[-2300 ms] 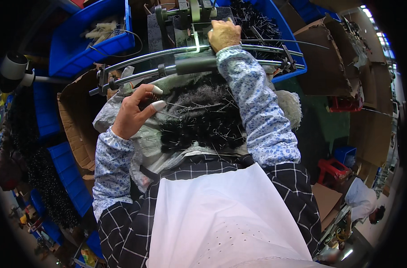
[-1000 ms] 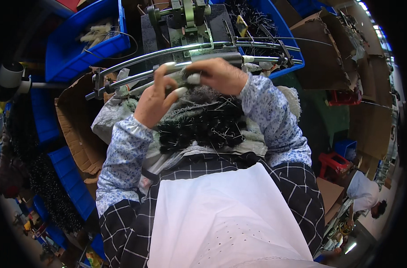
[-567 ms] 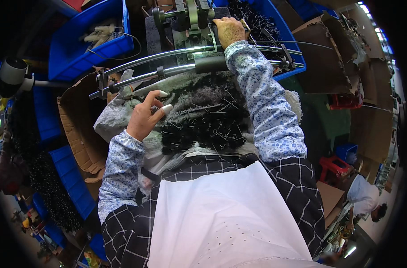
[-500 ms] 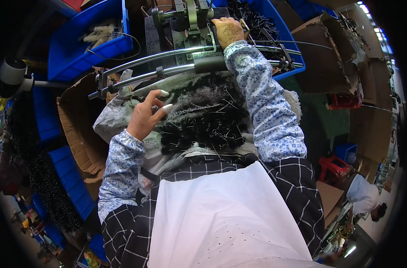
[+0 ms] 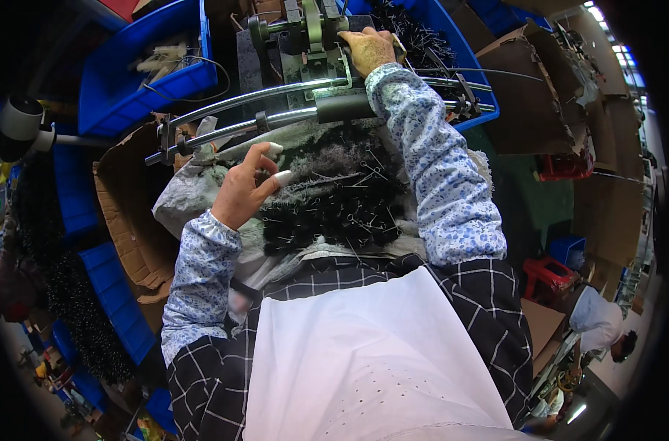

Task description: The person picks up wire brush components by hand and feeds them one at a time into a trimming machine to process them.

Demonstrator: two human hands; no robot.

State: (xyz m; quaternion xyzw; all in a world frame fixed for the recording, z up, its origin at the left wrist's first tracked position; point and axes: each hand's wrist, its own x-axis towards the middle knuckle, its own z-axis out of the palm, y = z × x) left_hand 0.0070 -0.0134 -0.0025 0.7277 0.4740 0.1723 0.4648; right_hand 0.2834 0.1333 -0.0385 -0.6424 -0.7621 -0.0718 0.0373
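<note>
My left hand (image 5: pixel 240 192) hovers over the left edge of a pale cloth (image 5: pixel 184 198) across my lap. White covers sit on its thumb and forefinger tips, which are apart with nothing visible between them. Beside it on the cloth lies a pile of small black bristly pieces with thin wire loops (image 5: pixel 342 209). Farther off, my right hand (image 5: pixel 369 51) is curled over a dark part at the right side of a metal machine (image 5: pixel 316 48). What its fingers hold is hidden. Curved-looking steel rails (image 5: pixel 283 117) cross between the machine and the pile.
At the far left stands a blue bin (image 5: pixel 103 106) with pale pieces inside. Another blue bin (image 5: pixel 488 110) with dark bristly pieces is behind my right hand. Cardboard boxes (image 5: pixel 529 95) flank the right side; a red stool (image 5: pixel 547 278) stands lower right, near another person (image 5: pixel 597 320).
My left hand has shifted slightly to the right, its thumb and forefinger a little farther apart. My right hand has moved slightly left at the machine.
</note>
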